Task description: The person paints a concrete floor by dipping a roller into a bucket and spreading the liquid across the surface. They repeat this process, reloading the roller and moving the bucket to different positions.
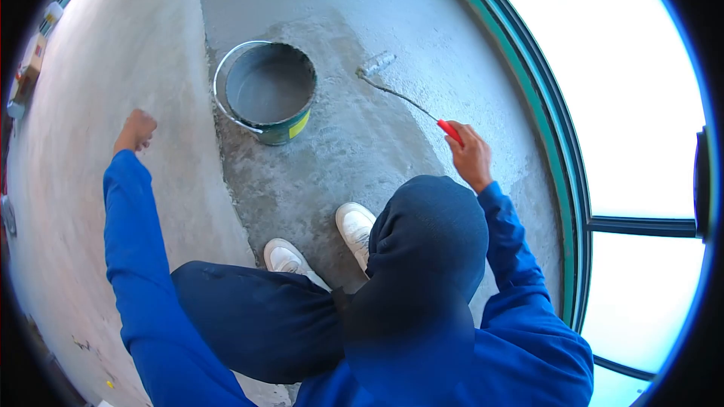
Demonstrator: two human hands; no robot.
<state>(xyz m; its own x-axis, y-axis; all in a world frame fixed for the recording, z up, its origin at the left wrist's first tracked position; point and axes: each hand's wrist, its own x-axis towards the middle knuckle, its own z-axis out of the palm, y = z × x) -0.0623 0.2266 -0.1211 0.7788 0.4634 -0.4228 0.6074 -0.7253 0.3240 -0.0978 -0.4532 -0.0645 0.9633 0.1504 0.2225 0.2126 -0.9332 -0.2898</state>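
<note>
My right hand [472, 156] is wrapped round the red handle of a paint roller [407, 98]. The roller's thin bent rod reaches away to the left, and its coated grey head [376, 65] rests on the wet-looking floor. My left hand [137, 131] is held out to the left over the pale floor, its fingers curled in with nothing visible in them. Between my hands, farther forward, stands a dark bucket [298, 126] with a yellow label, holding grey liquid. Its white wire handle [219, 94] hangs down on the left side.
My white shoes [285, 258] stand on the darker, patchy grey floor [302, 181]. A rough edge separates it from the paler floor [98, 203] at left. A green-framed glass wall [562, 173] runs along the right. Several containers [34, 56] line the far left edge.
</note>
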